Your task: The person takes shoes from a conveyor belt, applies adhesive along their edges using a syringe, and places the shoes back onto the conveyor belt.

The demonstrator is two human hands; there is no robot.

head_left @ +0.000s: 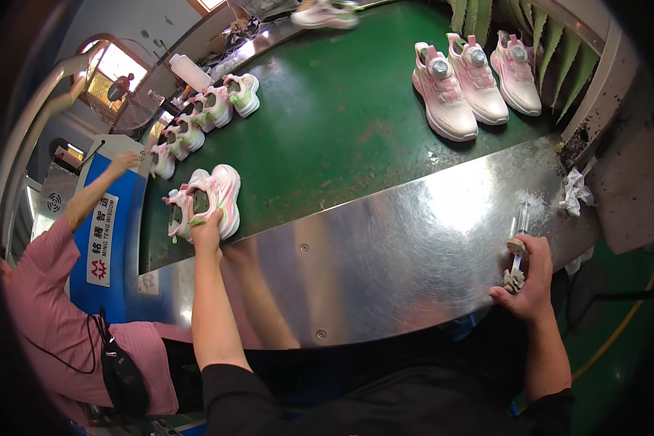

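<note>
At the left front of the green belt, a pair of white-and-pink sneakers stands side by side. My left hand [206, 231] is closed on the heel of the right-hand sneaker [228, 192], and the other sneaker [179, 211] is beside it. Over the right part of the metal ledge, my right hand [534, 282] grips a clear syringe [523, 218], its barrel pointing away from me. Pale crumpled material [514, 280] shows by the fingers at the syringe's near end; I cannot tell what it is.
Several pink-and-green sneakers [214, 109] line the belt's left edge near a white bottle [190, 73]. Three pink sneakers [479, 91] stand far right before green strip curtains [559, 69]. A co-worker in pink [58, 291] reaches in at left. The metal ledge [370, 247] borders the belt [327, 131].
</note>
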